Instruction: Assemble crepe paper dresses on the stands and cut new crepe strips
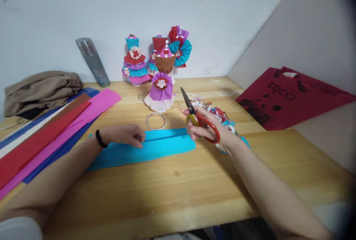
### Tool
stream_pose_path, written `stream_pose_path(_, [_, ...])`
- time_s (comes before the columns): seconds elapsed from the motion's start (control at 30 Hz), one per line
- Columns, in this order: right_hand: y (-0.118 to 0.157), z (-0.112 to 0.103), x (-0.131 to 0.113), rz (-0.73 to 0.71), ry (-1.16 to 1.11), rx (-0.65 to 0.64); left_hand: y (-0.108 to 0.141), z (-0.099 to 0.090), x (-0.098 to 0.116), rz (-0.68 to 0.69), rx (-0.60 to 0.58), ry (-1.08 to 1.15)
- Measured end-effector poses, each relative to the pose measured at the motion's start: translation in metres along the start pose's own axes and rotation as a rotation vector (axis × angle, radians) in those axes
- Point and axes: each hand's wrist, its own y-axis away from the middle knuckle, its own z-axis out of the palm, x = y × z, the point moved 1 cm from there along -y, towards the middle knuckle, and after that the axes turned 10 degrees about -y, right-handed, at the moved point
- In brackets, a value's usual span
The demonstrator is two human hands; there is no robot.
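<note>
My right hand (pixel 201 123) is raised over the right end of the blue paper strip, its fingers in the handles of a pair of scissors (pixel 204 123). The blades are together and point up and to the left. One handle is red-orange, the other yellow-green. My left hand (pixel 126 135) rests in a loose curl on the bright blue crepe-like paper (pixel 164 151), with no object visible in its fingers. A lengthwise fold or overlap runs along this paper. Just behind it lies a thin ring (pixel 155 121). A small dress form (pixel 160 95) in brown, purple and white paper stands beyond the ring.
Coloured paper sheets (pixel 55 136) lie at left, near a brown cloth (pixel 41 89) and a leaning bottle (pixel 94 63). More decorated dress forms (pixel 136 67) stand against the wall. Paper scraps (pixel 219 114) are heaped behind my right hand. A red bag (pixel 289 99) leans at right.
</note>
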Motion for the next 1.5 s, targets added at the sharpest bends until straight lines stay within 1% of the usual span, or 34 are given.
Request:
stream_pose_path(0.07, [0.000,-0.011,-0.006,0.043,0.175,0.067,0.000,0.000,0.000,-0.009,0.014,-0.038])
stream_pose_path(0.13, [-0.002,-0.018,-0.008,0.037,0.359,0.082,0.000,0.001,0.001,-0.013,0.030,-0.067])
stream_pose_path(0.27, [-0.007,-0.020,-0.003,-0.028,0.685,0.021,-0.001,0.001,0.002,-0.005,0.042,-0.075])
stream_pose_path(0.4, [-0.011,-0.015,0.006,-0.012,0.815,-0.057,-0.001,0.001,0.000,-0.007,0.044,-0.071])
stream_pose_path(0.53, [-0.013,-0.014,0.016,0.069,0.834,-0.136,-0.001,0.000,-0.002,-0.006,0.018,-0.064])
stream_pose_path(0.63, [-0.014,-0.016,0.020,0.047,0.792,-0.131,-0.001,-0.001,-0.003,-0.005,0.009,-0.064])
stream_pose_path(0.7, [-0.014,-0.017,0.020,0.029,0.728,-0.107,-0.001,-0.001,-0.004,-0.007,0.012,-0.068])
stream_pose_path(0.77, [-0.014,-0.019,0.019,0.043,0.638,-0.104,-0.002,-0.002,-0.004,-0.006,0.019,-0.075])
stream_pose_path(0.87, [-0.013,-0.020,0.016,0.095,0.498,-0.139,-0.002,-0.001,-0.005,-0.005,0.034,-0.081])
stream_pose_path(0.93, [-0.012,-0.021,0.014,0.113,0.457,-0.169,-0.002,-0.001,-0.005,-0.009,0.041,-0.079])
stream_pose_path(1.0, [-0.012,-0.021,0.014,0.100,0.470,-0.170,-0.001,-0.001,-0.005,-0.027,0.041,-0.071])
stream_pose_path(1.1, [-0.013,-0.020,0.015,0.058,0.524,-0.104,0.001,-0.001,-0.004,-0.050,0.041,-0.057])
stream_pose_path(1.17, [-0.014,-0.020,0.017,0.052,0.536,-0.086,0.002,-0.001,-0.002,-0.047,0.047,-0.052])
stream_pose_path(1.33, [-0.015,-0.021,0.023,0.121,0.460,-0.108,0.003,-0.001,0.000,-0.041,0.045,-0.063])
stream_pose_path(1.5, [-0.014,-0.020,0.028,0.134,0.527,-0.106,0.003,0.002,0.003,-0.091,0.057,-0.100])
